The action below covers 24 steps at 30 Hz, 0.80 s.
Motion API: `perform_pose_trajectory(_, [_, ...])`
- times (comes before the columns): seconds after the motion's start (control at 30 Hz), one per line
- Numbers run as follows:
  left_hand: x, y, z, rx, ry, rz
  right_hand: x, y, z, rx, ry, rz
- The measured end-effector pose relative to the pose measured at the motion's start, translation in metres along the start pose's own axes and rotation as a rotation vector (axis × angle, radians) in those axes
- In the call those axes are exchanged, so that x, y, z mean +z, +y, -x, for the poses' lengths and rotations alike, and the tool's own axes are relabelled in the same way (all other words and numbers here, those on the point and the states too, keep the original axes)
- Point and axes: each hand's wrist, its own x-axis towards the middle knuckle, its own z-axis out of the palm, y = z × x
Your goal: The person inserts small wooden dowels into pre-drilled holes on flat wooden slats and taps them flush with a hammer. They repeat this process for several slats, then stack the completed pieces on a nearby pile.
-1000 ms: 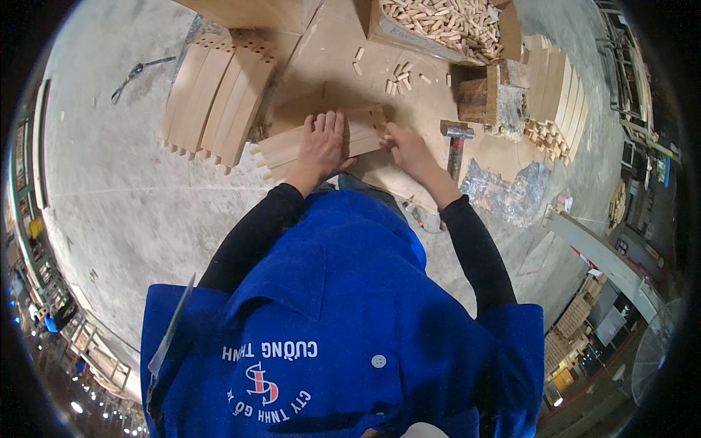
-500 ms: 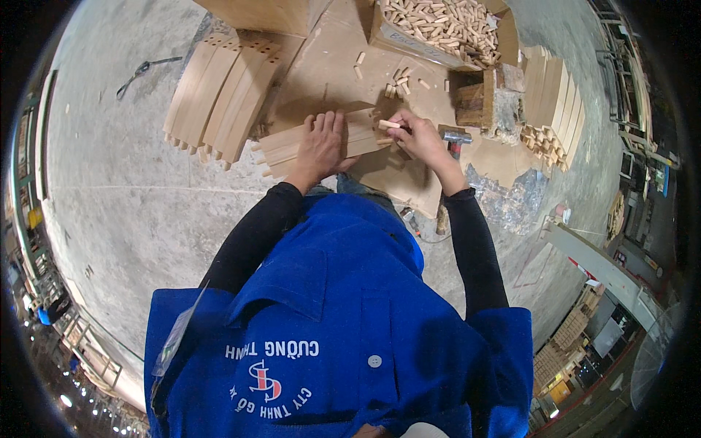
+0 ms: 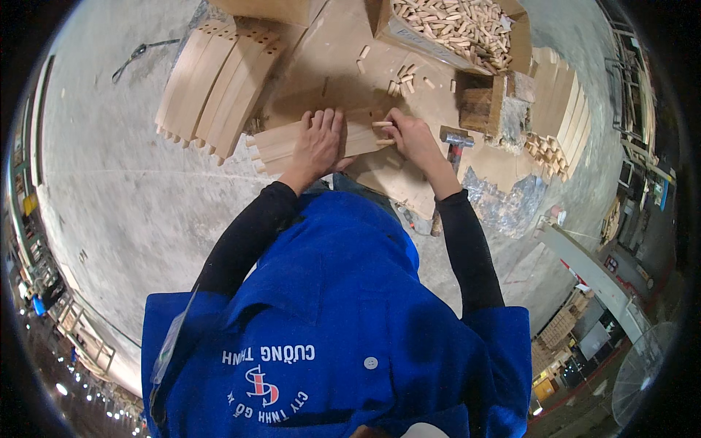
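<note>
My left hand (image 3: 319,142) is laid across a few pale wooden slats (image 3: 274,146) set side by side, its fingers over the far edge and its thumb on the near side. Short pegs stick out of the slats' left ends. At their right ends, my right hand (image 3: 415,140) pinches a small wooden dowel (image 3: 381,124) between thumb and fingers. Just below it, a second dowel (image 3: 385,142) shows at the slat ends; whether it is seated in a hole I cannot tell. A hammer (image 3: 457,138) lies to the right of my right hand.
Loose dowels (image 3: 403,80) lie on the brown board ahead, near a cardboard box (image 3: 423,42) full of dowels. Stacked curved slats (image 3: 212,84) are at the left, with more slats (image 3: 558,95) at the right. A wooden block (image 3: 480,108) stands beyond the hammer.
My right hand has shifted slightly, and the dowel in it now lies level at the slat ends. A second dowel has come into sight below it. My left hand keeps its place on the slats.
</note>
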Motion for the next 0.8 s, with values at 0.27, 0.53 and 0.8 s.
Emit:
perform_pose_trajectory(0.27, [-0.004, 0.004, -0.001, -0.006, 0.011, -0.042, 0.007, -0.002, 0.000, -0.106, -0.032, 0.218])
perform_pose_trajectory(0.53, [0.003, 0.001, -0.001, 0.010, -0.052, -0.029, 0.004, -0.007, 0.003, -0.003, -0.064, 0.107])
perform_pose_trajectory(0.8, [-0.005, 0.001, -0.002, 0.028, -0.024, -0.031, -0.022, -0.017, -0.010, 0.109, 0.010, -0.003])
